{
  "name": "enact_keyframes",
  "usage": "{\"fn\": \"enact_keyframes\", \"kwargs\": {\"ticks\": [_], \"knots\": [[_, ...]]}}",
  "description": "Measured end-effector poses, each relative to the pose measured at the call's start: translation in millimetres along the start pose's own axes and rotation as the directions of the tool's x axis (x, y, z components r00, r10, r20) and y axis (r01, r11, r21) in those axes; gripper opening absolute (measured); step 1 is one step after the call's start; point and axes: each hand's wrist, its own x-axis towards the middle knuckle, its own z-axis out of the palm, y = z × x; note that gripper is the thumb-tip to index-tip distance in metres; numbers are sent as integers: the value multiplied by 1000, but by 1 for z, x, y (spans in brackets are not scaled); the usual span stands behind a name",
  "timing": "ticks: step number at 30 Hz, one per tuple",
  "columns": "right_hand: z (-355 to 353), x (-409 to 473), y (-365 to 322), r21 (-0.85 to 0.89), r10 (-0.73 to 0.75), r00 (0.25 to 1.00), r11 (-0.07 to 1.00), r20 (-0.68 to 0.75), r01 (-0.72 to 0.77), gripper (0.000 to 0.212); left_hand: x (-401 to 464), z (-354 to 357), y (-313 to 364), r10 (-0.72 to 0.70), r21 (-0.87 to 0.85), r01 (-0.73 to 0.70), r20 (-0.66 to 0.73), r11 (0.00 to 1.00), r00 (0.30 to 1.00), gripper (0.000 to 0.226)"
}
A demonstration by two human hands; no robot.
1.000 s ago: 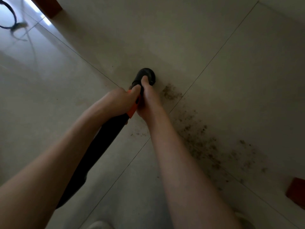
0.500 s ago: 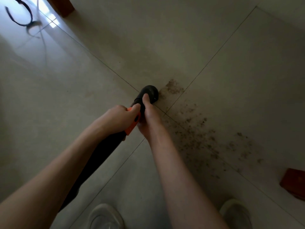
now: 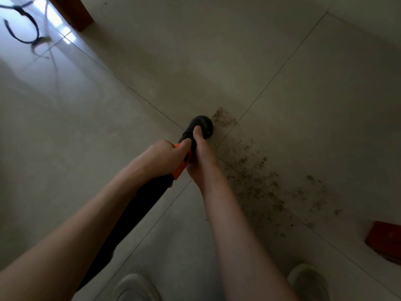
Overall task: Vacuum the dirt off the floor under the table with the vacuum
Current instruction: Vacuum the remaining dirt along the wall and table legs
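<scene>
I hold a black vacuum with an orange collar, pointed down and away from me. Its round black nozzle sits on the pale tiled floor where four tiles meet. My left hand grips the tube at the orange collar. My right hand grips the tube just ahead of it, thumb stretched along the nozzle neck. Brown dirt lies scattered right of the nozzle, with a small clump just beside the nozzle's right edge.
A brown wooden table leg stands at the top left, and another red-brown leg at the right edge. A dark cable loops on the shiny floor far left. My pale shoes show at the bottom.
The nozzle has come back toward me from beyond the tile joint to the crossing of the joints. The view tilted down, bringing both shoes into sight. Both hands kept their grip.
</scene>
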Motion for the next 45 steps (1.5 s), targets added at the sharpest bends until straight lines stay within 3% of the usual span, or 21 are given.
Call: {"fn": "enact_keyframes", "kwargs": {"ticks": [8, 16, 23, 28, 33, 45], "knots": [[-7, 8, -22, 20, -59, 998, 998, -14, 59, 46, 8, -2, 20, 44, 4, -44, 6, 999, 999, 55], [-7, 26, -45, 85, -76, 996, 993, -36, 79, 64, 26, -3, 40, 75, -2, -75, -17, 997, 997, 56], [-12, 29, -63, 125, -107, 994, 986, -20, 108, 63, 35, -2, 53, 117, -18, -117, -21, 993, 993, 57], [-2, 22, -50, 27, -115, 993, 993, -33, 116, 46, 31, -5, 36, 63, -14, -63, -15, 998, 998, 57], [7, 9, -22, 5, -64, 998, 998, -14, 64, 52, 16, -7, 10, -12, 16, 12, -30, 1000, 999, 57], [-11, -12, 5, 12, -18, 999, 1000, -42, 18, 55, -10, 14, -4, 20, 60, -20, 8, 998, 1000, 58]]}}
